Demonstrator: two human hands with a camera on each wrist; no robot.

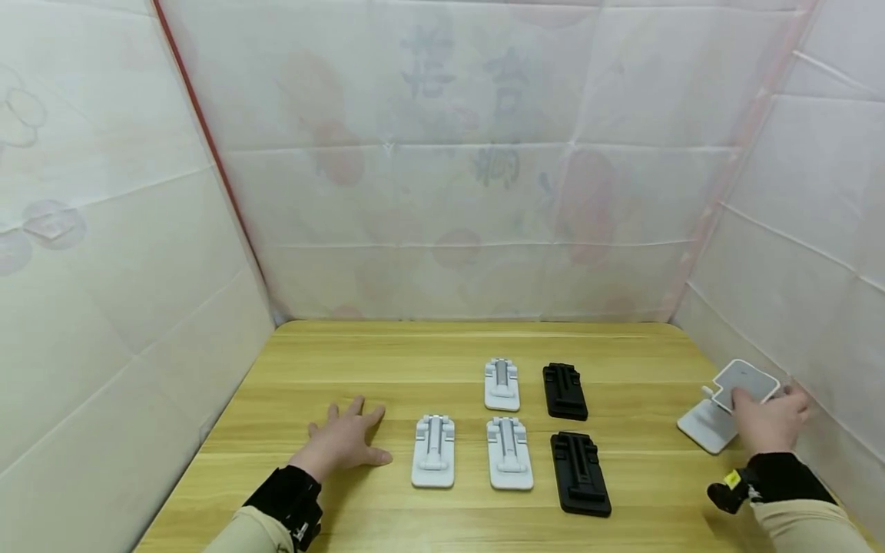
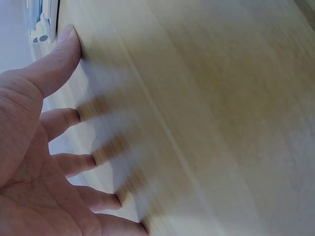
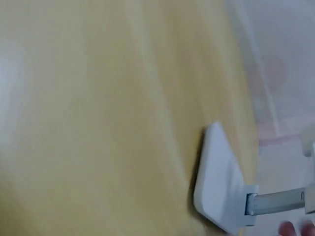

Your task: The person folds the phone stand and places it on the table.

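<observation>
My left hand (image 1: 343, 440) rests on the table with its fingers spread and straight, holding nothing. In the left wrist view its fingertips (image 2: 108, 199) meet the wood. On the right, my right hand (image 1: 770, 421) grips the upper plate of an unfolded white phone stand (image 1: 747, 382), thumb over the plate's face. The stand's base (image 3: 219, 182) sits near the table's right edge, its grey arm (image 3: 278, 200) raised from it. A folded white phone stand (image 1: 433, 453) lies nearest to the left hand, to its right.
Two more folded white phone stands, one in front (image 1: 510, 455) and one behind (image 1: 501, 384), lie mid-table. Beside them are two folded black stands, front (image 1: 581, 474) and back (image 1: 565, 392). Pale sheeting (image 1: 442, 192) walls the wooden table (image 1: 332, 353) at the back and sides.
</observation>
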